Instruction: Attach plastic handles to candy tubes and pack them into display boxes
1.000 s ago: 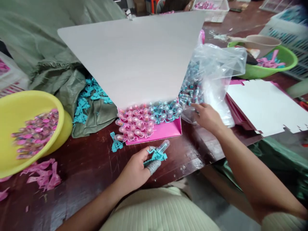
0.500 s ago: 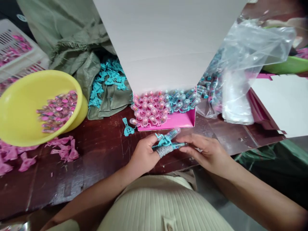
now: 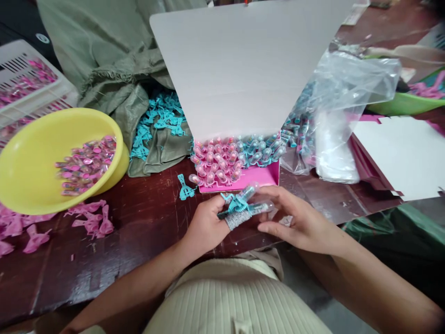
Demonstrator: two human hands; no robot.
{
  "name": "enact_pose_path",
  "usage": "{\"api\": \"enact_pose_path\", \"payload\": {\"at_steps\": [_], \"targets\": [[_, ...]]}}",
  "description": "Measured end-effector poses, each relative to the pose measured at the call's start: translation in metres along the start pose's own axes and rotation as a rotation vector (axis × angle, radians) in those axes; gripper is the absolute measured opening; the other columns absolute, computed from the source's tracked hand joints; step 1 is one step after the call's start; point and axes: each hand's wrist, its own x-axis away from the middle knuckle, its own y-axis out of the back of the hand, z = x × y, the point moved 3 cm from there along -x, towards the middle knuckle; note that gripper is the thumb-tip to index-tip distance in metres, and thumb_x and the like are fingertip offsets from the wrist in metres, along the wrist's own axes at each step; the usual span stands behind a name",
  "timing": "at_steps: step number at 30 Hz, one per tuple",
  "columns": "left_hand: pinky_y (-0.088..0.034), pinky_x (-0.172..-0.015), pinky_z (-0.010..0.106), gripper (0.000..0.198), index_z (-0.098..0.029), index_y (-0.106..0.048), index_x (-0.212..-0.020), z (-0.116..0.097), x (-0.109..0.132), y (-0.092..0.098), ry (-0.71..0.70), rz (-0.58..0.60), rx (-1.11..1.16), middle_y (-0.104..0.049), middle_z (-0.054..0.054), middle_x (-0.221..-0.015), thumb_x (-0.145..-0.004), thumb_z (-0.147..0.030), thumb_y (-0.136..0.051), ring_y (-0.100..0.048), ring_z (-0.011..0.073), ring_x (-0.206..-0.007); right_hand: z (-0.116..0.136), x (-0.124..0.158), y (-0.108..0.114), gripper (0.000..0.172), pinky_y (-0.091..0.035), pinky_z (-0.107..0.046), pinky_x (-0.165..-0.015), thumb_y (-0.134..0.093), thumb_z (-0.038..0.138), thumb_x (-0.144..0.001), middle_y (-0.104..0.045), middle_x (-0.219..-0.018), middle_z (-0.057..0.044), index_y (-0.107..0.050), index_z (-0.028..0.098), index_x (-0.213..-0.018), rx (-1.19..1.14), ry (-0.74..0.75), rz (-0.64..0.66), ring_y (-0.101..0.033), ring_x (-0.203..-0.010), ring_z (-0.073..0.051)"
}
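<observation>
Above a dark wooden table (image 3: pixel 73 278), the left hand (image 3: pixel 205 227) grips a teal plastic strip (image 3: pixel 236 206) bearing a clear capsule (image 3: pixel 248 192), while the right hand (image 3: pixel 299 218) pinches a second clear capsule (image 3: pixel 260 208) beside it, just in front of a pink box (image 3: pixel 259 178).

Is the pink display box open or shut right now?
Open: the pink cardboard box has its white card lid raised behind rows of clear plastic capsules, which lie uncovered.
</observation>
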Motion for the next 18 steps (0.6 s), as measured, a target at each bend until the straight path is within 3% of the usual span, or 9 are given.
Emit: {"api": "enact_pose_path", "payload": {"at_steps": [2,4,6,8,9,11,13,15,18], "targets": [[-0.057,-0.079,0.030,0.025,-0.017,-0.074,-0.101,0.000,-0.002,-0.004,0.082,0.019,0.113,-0.075,0.004,-0.088,-0.085,-0.037,-0.077,-0.070,0.0197,-0.085,0.001,0.000,0.004,0.033,-0.056,-0.026,-0.078,-0.065,0.031,-0.096,-0.070,-0.119,-0.007,-0.058,0.024,-0.128,0.132,0.041,-0.055,-0.070,-0.094,-0.016],[-0.056,-0.085,0.032,0.028,-0.018,-0.075,-0.102,-0.001,-0.002,-0.004,0.098,-0.012,0.080,-0.076,0.005,-0.096,-0.082,-0.036,-0.081,-0.069,0.0218,-0.093,-0.002,0.000,0.006,0.016,-0.052,-0.025,-0.070,-0.061,0.035,-0.099,-0.073,-0.090,-0.003,-0.067,0.021,-0.104,0.221,0.011,-0.085,-0.068,-0.078,-0.015],[-0.055,-0.088,0.033,0.030,-0.018,-0.075,-0.103,-0.001,-0.003,-0.003,0.114,-0.031,0.055,-0.076,0.006,-0.100,-0.079,-0.035,-0.083,-0.069,0.0222,-0.094,-0.005,0.003,0.008,0.028,-0.046,-0.024,-0.056,-0.056,0.042,-0.101,-0.067,-0.068,0.001,-0.068,0.020,-0.090,0.244,-0.055,-0.072,-0.061,-0.058,-0.012],[-0.055,-0.088,0.034,0.032,-0.018,-0.075,-0.102,-0.001,-0.004,-0.002,0.171,0.029,0.140,-0.076,0.005,-0.096,-0.078,-0.037,-0.083,-0.069,0.0213,-0.090,-0.008,0.005,0.016,0.029,-0.046,-0.025,-0.053,-0.055,0.045,-0.101,-0.070,-0.074,0.000,-0.070,0.021,-0.104,0.229,-0.074,-0.075,-0.059,-0.056,-0.013],[-0.055,-0.087,0.035,0.033,-0.017,-0.075,-0.101,-0.001,-0.005,-0.002,0.217,0.080,0.202,-0.076,0.004,-0.092,-0.078,-0.040,-0.083,-0.069,0.0207,-0.087,-0.008,0.006,0.021,0.032,-0.049,-0.025,-0.055,-0.057,0.044,-0.100,-0.074,-0.090,-0.003,-0.066,0.022,-0.121,0.229,-0.055,-0.091,-0.063,-0.062,-0.014],[-0.056,-0.085,0.035,0.036,-0.017,-0.075,-0.098,0.000,-0.005,-0.005,0.332,0.197,0.299,-0.075,0.003,-0.084,-0.077,-0.045,-0.083,-0.068,0.0189,-0.079,-0.006,0.005,0.032,0.052,-0.057,-0.029,-0.069,-0.063,0.038,-0.097,-0.069,-0.126,-0.010,-0.050,0.027,-0.146,0.275,0.040,-0.115,-0.071,-0.084,-0.019],[-0.056,-0.083,0.034,0.038,-0.017,-0.075,-0.098,0.001,-0.004,-0.010,0.402,0.278,0.358,-0.074,0.002,-0.082,-0.076,-0.046,-0.084,-0.066,0.0174,-0.076,-0.003,0.001,0.036,0.053,-0.058,-0.034,-0.087,-0.064,0.031,-0.097,-0.062,-0.140,-0.010,-0.049,0.029,-0.148,0.341,0.178,-0.059,-0.069,-0.107,-0.022],[-0.055,-0.084,0.033,0.037,-0.016,-0.074,-0.099,0.001,-0.002,-0.015,0.383,0.300,0.396,-0.074,0.003,-0.087,-0.075,-0.042,-0.085,-0.066,0.0171,-0.080,-0.001,-0.005,0.033,0.039,-0.056,-0.033,-0.093,-0.060,0.026,-0.099,-0.068,-0.130,-0.008,-0.058,0.027,-0.138,0.358,0.260,0.039,-0.068,-0.113,-0.021],[-0.051,-0.087,0.030,0.031,-0.016,-0.074,-0.099,0.002,0.004,-0.021,0.330,0.309,0.399,-0.073,0.004,-0.094,-0.077,-0.035,-0.084,-0.065,0.0167,-0.087,-0.003,-0.010,0.027,0.020,-0.057,-0.026,-0.081,-0.058,0.026,-0.101,-0.076,-0.102,-0.004,-0.068,0.023,-0.117,0.360,0.264,0.074,-0.072,-0.091,-0.016]]}}
